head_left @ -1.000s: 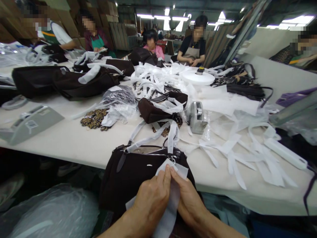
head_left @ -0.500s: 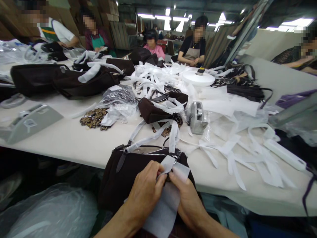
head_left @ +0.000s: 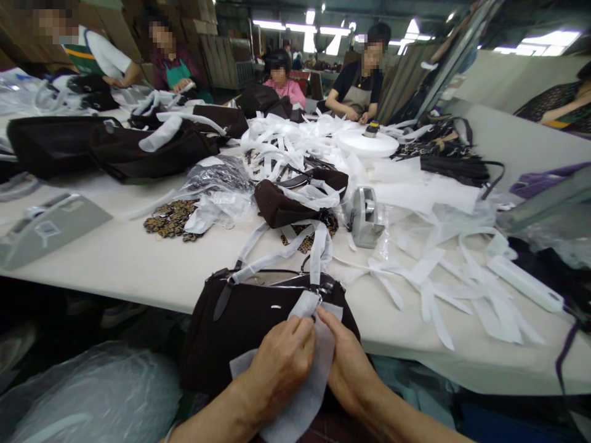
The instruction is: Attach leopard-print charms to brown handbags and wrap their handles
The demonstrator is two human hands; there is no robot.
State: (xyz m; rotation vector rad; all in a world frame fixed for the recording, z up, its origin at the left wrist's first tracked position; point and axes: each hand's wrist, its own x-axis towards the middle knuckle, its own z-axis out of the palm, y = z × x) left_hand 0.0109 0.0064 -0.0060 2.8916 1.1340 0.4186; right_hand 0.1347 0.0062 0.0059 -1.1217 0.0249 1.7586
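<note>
A dark brown handbag (head_left: 244,320) leans against the table's front edge, its zipper on top and its handles wrapped in white tissue. Over its right end hangs a thin white sheet (head_left: 298,400). My left hand (head_left: 286,354) is closed on this sheet near the bag's metal ring. Beside it, my right hand (head_left: 348,357) presses thumb and fingers on the sheet's upper part. Whatever small part lies between the fingertips is mostly hidden.
On the table (head_left: 161,264) are a tape dispenser (head_left: 367,218), patterned tags (head_left: 170,218), a smaller brown bag (head_left: 277,203), white strips (head_left: 434,277) and a grey dispenser (head_left: 55,227). Plastic wrap (head_left: 106,394) lies lower left. Several people sit across the table.
My left hand has turned and closed more tightly, knuckles up. The white sheet has shifted, with a corner now showing left of my left hand. A small white mark on the bag is uncovered.
</note>
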